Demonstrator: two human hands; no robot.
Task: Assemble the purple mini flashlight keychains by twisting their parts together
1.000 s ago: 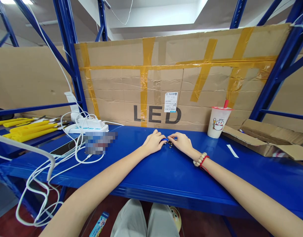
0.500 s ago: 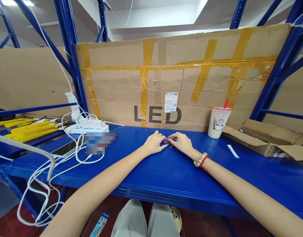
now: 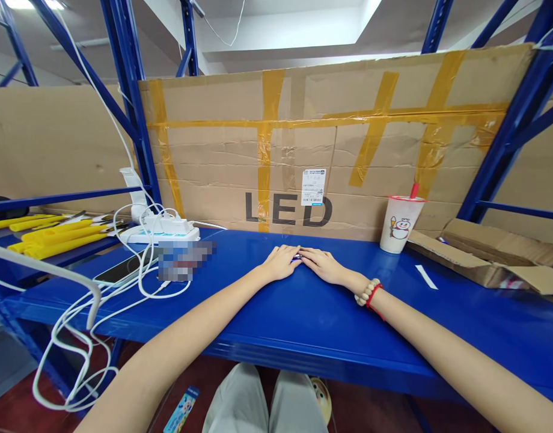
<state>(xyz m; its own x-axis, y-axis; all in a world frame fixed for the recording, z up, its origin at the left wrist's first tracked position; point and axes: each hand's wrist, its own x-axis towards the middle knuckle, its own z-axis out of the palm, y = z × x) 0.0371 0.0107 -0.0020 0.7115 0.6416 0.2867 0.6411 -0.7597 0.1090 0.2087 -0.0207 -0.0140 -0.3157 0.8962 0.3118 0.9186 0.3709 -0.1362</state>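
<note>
Both hands rest palm down on the blue tabletop [image 3: 276,313], fingertips meeting near the middle. My left hand [image 3: 281,263] lies flat with its fingers stretched out. My right hand [image 3: 322,264] is flat too, its fingers pointing left and touching the left fingertips; a beaded bracelet [image 3: 367,292] and a red cord are on that wrist. Between the hands a bit of a small shiny object [image 3: 297,257] shows. Most of it is covered by the fingers, so I cannot make out what it is.
A white cup [image 3: 399,225] with a red straw and an open cardboard box [image 3: 479,258] stand at the right, near a white strip [image 3: 425,276]. At the left are a power strip [image 3: 161,231], tangled white cables [image 3: 78,319], a phone [image 3: 121,270] and yellow-handled tools [image 3: 62,237].
The fingers of both hands, bent around a small blue and metal item before, are now stretched out flat over it. The hands have come together, hiding most of the item.
</note>
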